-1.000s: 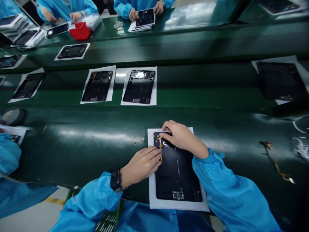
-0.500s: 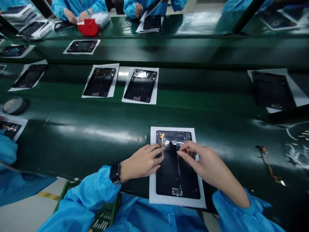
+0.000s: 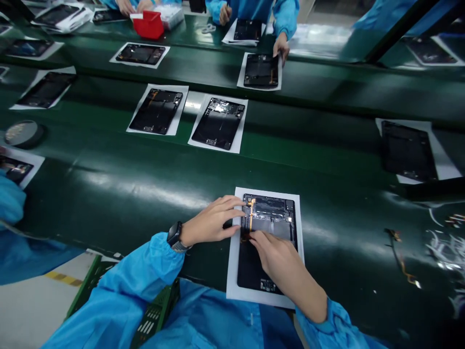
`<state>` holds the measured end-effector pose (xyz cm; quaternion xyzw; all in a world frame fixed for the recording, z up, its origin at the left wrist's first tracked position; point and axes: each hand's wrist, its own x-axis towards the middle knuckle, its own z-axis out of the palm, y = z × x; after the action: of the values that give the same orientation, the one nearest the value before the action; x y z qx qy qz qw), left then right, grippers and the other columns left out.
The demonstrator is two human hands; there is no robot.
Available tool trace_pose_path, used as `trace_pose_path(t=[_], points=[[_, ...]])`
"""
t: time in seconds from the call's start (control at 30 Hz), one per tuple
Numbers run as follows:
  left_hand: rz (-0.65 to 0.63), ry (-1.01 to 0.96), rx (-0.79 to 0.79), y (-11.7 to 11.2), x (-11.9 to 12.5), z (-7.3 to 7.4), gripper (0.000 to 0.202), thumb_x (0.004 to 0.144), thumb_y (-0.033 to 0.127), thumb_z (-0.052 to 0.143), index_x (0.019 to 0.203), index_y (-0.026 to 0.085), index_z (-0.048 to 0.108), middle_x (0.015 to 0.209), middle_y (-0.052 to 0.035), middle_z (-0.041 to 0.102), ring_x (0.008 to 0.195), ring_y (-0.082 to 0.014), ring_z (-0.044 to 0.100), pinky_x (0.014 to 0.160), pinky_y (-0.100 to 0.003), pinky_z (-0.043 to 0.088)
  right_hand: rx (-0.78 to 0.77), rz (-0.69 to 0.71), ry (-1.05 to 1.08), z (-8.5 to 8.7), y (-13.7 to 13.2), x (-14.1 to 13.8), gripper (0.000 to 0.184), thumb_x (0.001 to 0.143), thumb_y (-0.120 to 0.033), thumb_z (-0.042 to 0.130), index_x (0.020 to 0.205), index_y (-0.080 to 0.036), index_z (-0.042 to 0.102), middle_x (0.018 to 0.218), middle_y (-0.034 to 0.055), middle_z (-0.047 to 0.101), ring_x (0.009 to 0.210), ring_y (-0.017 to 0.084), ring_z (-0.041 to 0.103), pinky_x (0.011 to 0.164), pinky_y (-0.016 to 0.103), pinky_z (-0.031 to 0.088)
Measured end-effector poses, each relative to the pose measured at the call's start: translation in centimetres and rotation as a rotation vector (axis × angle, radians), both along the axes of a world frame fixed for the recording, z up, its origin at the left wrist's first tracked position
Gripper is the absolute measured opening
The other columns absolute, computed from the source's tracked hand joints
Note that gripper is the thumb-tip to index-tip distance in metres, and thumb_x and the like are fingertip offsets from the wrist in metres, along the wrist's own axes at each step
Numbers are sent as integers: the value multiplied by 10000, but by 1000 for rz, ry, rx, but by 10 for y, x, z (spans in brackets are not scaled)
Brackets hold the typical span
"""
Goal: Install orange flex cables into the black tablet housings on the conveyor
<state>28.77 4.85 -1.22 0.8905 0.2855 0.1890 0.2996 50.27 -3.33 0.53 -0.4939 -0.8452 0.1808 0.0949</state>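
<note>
A black tablet back housing (image 3: 269, 213) lies on a white paper sheet (image 3: 232, 261) on the green belt, its upper part showing metal and circuit parts. An orange flex cable (image 3: 250, 213) runs down its upper left area. My left hand (image 3: 210, 220) lies flat with its fingertips at the housing's left edge, beside the cable. My right hand (image 3: 279, 259) rests across the middle of the housing. Its fingertips press a small dark piece (image 3: 246, 236) at the cable's lower end, and that piece is partly hidden.
Several more housings on white sheets lie along the green belts ahead, and co-workers' blue-sleeved hands work at the far one. A red box (image 3: 147, 24) stands beyond them. A dark tape roll (image 3: 23, 134) sits at left, loose cables (image 3: 401, 259) at right, a green crate (image 3: 152, 310) below.
My right hand has moved from the right of the housing down and left to the cable's lower end. My left hand has barely shifted. A co-worker's hand now touches a housing on the far belt.
</note>
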Motion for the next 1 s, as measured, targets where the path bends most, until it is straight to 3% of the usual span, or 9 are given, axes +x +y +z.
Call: trace_pose_path(t=[0.13, 0.27, 0.33, 0.47, 0.6, 0.77, 1.0], points=[[-17, 55, 25, -1, 1, -4, 441, 893, 299, 634, 1296, 176, 506, 1437, -144, 440, 1386, -284, 348, 1114, -482, 368, 32, 21, -46, 0, 3, -10, 220, 932, -25, 398, 968, -165, 564, 822, 65, 646, 676, 201, 629, 589, 295, 475], [-62, 77, 29, -3, 3, -6, 903, 752, 502, 774, 1443, 122, 335, 1528, -223, 291, 1446, -332, 237, 1158, -493, 298, 26, 13, 20, -4, 3, -9, 201, 960, -72, 395, 1002, -168, 568, 868, 77, 663, 702, 210, 647, 585, 309, 503], [-65, 91, 39, -4, 3, -7, 1032, 700, 534, 804, 1468, 89, 278, 1549, -253, 228, 1465, -351, 183, 1173, -494, 265, -9, -25, 115, -6, 0, -4, 170, 978, -113, 420, 1047, -183, 559, 921, 75, 678, 756, 206, 670, 622, 307, 531], [-63, 109, 46, -6, 5, -9, 1059, 703, 508, 813, 1482, 85, 233, 1551, -263, 220, 1470, -363, 169, 1169, -512, 256, -28, -125, 289, -11, -10, 6, 168, 986, -156, 475, 1127, -213, 548, 1021, 70, 692, 910, 202, 688, 768, 318, 570], [-49, 135, 62, -7, 6, -10, 1070, 678, 492, 836, 1470, 77, 249, 1553, -266, 212, 1466, -368, 180, 1172, -501, 254, 0, -117, 305, -15, -16, 3, 177, 977, -142, 502, 1136, -196, 557, 1051, 83, 695, 962, 202, 681, 832, 335, 570], [-41, 122, 66, -7, 7, -11, 1092, 671, 461, 849, 1483, 95, 218, 1554, -257, 221, 1469, -355, 183, 1173, -492, 256, 90, -70, 174, -11, -13, -4, 164, 981, -128, 470, 1101, -177, 571, 986, 97, 710, 876, 217, 696, 763, 345, 579], [-32, 120, 62, -8, 8, -15, 1092, 684, 440, 847, 1490, 95, 195, 1552, -256, 231, 1470, -351, 181, 1177, -484, 242, 56, -2, 5, -3, -5, -18, 228, 952, -51, 398, 1054, -151, 577, 911, 98, 683, 769, 219, 666, 657, 323, 535]])
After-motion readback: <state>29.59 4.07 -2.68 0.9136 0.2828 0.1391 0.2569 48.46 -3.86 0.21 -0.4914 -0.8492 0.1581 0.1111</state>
